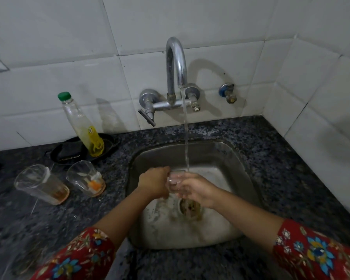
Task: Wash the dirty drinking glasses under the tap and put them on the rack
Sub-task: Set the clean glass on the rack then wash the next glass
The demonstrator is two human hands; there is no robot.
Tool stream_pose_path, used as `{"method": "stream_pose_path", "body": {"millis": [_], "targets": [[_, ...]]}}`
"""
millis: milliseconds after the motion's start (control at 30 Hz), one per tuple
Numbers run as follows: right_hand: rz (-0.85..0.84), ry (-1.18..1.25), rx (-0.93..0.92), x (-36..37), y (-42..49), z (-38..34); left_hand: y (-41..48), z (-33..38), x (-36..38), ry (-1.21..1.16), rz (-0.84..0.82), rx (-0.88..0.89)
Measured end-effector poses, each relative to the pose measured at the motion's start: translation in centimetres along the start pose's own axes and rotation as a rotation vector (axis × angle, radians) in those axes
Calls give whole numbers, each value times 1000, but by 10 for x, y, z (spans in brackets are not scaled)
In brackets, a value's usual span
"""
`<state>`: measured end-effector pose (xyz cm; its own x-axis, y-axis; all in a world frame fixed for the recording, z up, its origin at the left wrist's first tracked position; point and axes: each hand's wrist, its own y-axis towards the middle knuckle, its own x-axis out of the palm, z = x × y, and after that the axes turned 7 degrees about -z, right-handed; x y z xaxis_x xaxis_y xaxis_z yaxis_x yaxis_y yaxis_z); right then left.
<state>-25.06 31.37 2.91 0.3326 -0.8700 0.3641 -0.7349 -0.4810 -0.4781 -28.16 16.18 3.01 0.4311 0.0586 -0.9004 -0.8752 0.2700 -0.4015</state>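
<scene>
Gripped between left hand [154,184] and right hand [197,191], the glass [175,182] sat directly below the tap [176,63], mouth apparently facing its stream.

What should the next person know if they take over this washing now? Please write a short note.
Left hand and right hand both grip one clear drinking glass over the steel sink, at the stream from the running tap.
Two dirty glasses stand on the granite counter left of the sink: far-left glass with brownish residue, nearer glass with orange residue.
Done: no washed glass in view. Left: finish this glass, wash the other two, rack all three. The rack is not in view.
</scene>
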Motion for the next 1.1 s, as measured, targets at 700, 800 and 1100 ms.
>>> {"method": "stream_pose_path", "body": {"millis": [700,800,1100], "targets": [[-166,-1979,-158,-19,10,-66,38,17,5,-856,338,290],[-144,-2361,-178,-30,7,-79,36,8,3,-763,176,382],[-32,-2278,-253,-25,11,-63,28,19,4,-801,232,308]]}}
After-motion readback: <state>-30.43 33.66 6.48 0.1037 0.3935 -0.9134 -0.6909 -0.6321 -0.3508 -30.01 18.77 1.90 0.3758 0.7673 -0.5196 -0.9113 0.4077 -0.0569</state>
